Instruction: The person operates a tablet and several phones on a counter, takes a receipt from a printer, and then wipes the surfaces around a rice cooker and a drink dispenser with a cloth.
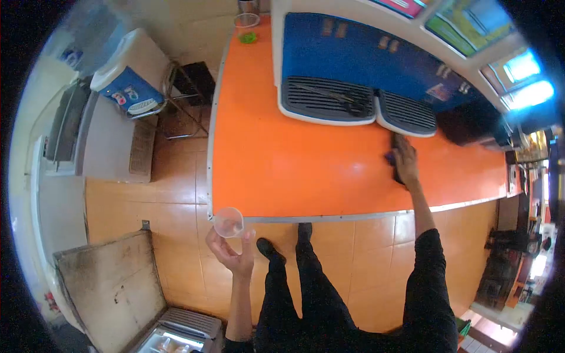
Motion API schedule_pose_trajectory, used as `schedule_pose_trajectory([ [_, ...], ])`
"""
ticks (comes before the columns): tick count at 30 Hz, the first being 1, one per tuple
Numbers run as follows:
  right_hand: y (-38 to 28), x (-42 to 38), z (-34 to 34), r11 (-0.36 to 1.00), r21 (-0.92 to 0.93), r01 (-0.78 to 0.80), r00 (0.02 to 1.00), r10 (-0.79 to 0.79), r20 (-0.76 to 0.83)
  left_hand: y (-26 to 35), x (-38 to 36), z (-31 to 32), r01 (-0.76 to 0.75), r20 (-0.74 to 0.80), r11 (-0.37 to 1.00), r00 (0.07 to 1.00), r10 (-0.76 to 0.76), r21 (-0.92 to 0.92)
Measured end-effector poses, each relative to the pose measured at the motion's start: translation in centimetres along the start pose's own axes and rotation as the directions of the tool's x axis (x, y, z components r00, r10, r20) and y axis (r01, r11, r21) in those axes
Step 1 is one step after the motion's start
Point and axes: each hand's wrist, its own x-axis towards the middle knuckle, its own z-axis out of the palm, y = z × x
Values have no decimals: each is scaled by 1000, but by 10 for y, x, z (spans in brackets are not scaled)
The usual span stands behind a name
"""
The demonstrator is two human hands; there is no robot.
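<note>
My left hand has its fingers closed round a clear plastic cup, held just off the near left corner of the orange counter. My right hand lies over a dark cloth on the counter's right half, near its front edge. Motion smears the fingers and cloth a little, and the palm hides part of it. Just beyond that hand is the dark drip tray of a blue drink machine.
A second drip tray carries tongs-like metal utensils. A clear container with something green stands at the counter's far left. Left on the floor side are a white and blue cooler and an open-lidded chest.
</note>
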Motion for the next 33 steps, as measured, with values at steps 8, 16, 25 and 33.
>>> schedule_pose_trajectory([
  [8,-194,38,82,787,-591,179,936,48,348,-12,6,-10,60,-66,996,996,-55,65],
  [16,-356,130,142,915,194,355,931,-327,-161,-13,22,11,44,-132,999,990,-42,13],
  [25,-382,24,92,984,59,171,984,-174,48,-27,89,-28,83,-117,996,990,-81,12],
  [33,-385,266,177,994,39,-105,937,112,-332,-65,179,-77,55,-50,997,997,-52,55],
])
